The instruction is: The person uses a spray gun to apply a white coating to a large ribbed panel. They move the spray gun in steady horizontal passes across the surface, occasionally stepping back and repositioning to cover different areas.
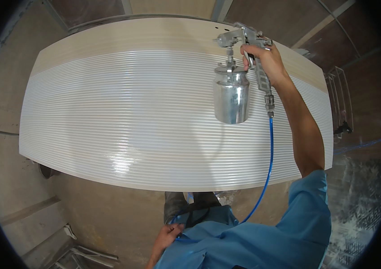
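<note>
Dusty concrete floor (109, 215) under a ribbed white panel (132, 116); right hand (266, 60) grips a spray gun (239, 40) above it, nozzle pointing left, cup hanging down; left hand (168, 235) clenches the blue hose (266, 166).

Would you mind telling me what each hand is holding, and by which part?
The right hand grips the metal spray gun by its handle, above the ribbed panel. The left hand holds the blue air hose near the waist.

Right hand (264, 60) raised, arm outstretched, fingers curled; left hand (169, 235) low by the waist, seemingly closed.
</note>
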A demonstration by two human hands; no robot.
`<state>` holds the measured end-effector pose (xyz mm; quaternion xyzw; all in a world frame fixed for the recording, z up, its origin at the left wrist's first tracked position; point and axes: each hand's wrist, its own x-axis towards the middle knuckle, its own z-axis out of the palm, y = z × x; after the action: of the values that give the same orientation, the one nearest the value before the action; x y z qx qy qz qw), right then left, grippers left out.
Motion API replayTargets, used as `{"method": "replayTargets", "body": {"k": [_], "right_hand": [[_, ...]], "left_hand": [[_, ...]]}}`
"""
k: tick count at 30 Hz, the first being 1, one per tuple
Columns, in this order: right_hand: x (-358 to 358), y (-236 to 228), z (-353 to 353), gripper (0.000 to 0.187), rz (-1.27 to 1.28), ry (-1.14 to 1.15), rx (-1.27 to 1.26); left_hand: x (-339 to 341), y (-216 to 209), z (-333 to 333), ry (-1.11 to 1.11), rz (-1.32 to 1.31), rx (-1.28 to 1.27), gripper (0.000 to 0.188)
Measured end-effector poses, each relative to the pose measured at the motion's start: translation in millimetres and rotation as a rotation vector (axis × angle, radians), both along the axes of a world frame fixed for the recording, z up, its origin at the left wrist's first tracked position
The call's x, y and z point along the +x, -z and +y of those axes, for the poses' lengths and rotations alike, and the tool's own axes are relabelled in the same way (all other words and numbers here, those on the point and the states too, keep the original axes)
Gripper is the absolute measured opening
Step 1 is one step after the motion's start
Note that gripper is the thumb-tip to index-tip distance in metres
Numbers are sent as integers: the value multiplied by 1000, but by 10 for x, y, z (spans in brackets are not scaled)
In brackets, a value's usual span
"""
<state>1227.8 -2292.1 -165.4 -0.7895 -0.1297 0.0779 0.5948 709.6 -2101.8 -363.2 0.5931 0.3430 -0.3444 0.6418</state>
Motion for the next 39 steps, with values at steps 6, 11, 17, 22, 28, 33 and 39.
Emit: {"method": "replayTargets", "body": {"k": [6,11,17,22,28,33,39], "right_hand": [[183,122,-530,34,-109,236,-164],[296,131,-1637,58,-170,480,-199],[267,86,-2263,28,-187,778,-20],[568,110,-2280,20,-254,697,-75],[989,65,-1408,18,-174,512,161],[843,-192,-625,26,-57,300,461],[-411,-705,-166,37,-172,191,375]], "left_hand": [[329,-156,176,79,-53,-61,38],[591,-246,146,139,-135,-76,39],[720,-127,345,306,-38,-119,42],[638,9,260,251,-166,-94,45],[554,104,274,181,-209,-53,43],[516,-69,350,118,-185,-2,41],[542,105,859,124,-294,71,40]]}}
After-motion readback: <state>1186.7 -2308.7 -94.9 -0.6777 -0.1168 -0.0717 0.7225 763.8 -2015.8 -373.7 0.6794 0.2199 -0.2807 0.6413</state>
